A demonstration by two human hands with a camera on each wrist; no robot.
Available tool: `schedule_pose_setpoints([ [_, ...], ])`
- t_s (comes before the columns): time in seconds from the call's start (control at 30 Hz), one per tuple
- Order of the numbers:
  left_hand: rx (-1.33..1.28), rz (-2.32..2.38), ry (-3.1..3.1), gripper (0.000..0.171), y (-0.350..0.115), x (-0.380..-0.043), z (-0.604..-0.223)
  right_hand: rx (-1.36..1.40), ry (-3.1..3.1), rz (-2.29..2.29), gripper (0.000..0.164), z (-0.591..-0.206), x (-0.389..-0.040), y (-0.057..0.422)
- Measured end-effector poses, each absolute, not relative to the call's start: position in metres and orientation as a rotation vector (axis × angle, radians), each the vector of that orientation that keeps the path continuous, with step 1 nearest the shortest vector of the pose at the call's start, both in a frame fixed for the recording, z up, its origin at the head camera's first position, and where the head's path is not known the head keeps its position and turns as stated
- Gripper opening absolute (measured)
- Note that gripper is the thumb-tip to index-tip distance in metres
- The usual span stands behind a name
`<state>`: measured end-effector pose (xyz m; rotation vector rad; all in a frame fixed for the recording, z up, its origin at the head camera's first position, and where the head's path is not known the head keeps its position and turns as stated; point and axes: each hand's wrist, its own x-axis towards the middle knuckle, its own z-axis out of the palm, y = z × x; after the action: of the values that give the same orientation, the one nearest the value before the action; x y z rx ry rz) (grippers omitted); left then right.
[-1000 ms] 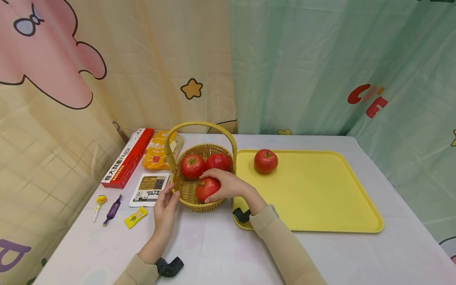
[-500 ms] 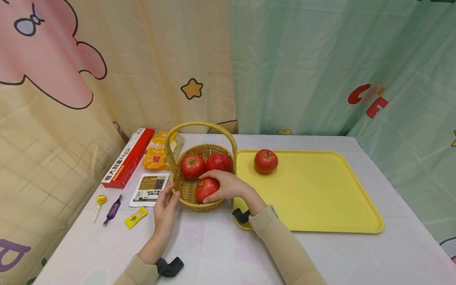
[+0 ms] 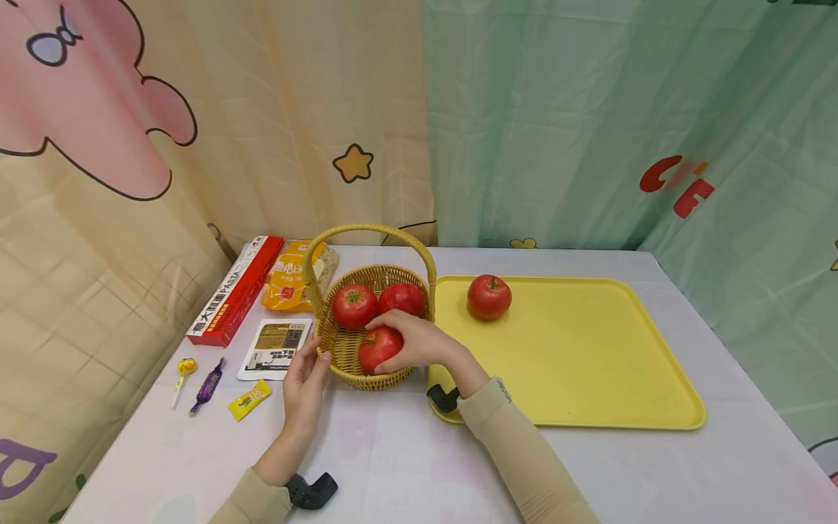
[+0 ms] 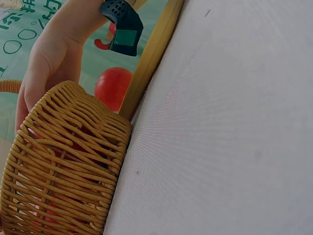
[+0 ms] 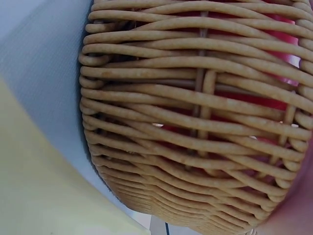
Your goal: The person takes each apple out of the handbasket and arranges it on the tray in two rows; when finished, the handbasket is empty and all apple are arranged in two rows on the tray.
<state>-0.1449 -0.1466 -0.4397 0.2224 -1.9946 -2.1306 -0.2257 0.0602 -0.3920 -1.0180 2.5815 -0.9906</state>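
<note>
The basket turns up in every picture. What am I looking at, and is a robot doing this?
No robot: a person works here bare-handed. The wide picture comes from a camera on the head, looking down; the two close-up ones come from cameras on the wrists. The left hand grips the side of the woven basket, while the right hand holds an apple inside it, near two more apples. On the white table, a yellow tray carries another apple. At left lie a pasta box, an orange food bag, a white packet, a lollipop, a purple sweet and a yellow sweet.
</note>
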Motion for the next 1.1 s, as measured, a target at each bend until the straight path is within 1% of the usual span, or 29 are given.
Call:
schedule_pose_setpoints([
  [0.33, 0.241, -2.115, -2.019, 0.045, -0.146, -0.145, -0.439, -1.121, 2.464, -1.157, 0.060, -0.384, -0.225, 0.066],
  [0.57, 0.232, -2.127, -2.005, 0.045, -0.146, -0.145, -0.440, -1.253, 2.363, -1.373, 0.064, -0.348, -0.209, 0.085],
  [0.77, 0.208, -2.121, -2.009, 0.045, -0.147, -0.145, -0.440, -1.344, 2.249, -1.701, 0.070, -0.317, -0.196, 0.124],
  [0.93, 0.190, -2.123, -1.994, 0.044, -0.147, -0.144, -0.439, -1.230, 2.360, -1.905, 0.076, -0.307, -0.194, 0.164],
  [1.0, 0.192, -2.124, -1.992, 0.044, -0.147, -0.144, -0.439, -1.120, 2.477, -1.950, 0.078, -0.308, -0.197, 0.179],
  [1.1, 0.193, -2.124, -1.990, 0.044, -0.147, -0.144, -0.439, -0.883, 2.642, -1.980, 0.080, -0.315, -0.204, 0.202],
])
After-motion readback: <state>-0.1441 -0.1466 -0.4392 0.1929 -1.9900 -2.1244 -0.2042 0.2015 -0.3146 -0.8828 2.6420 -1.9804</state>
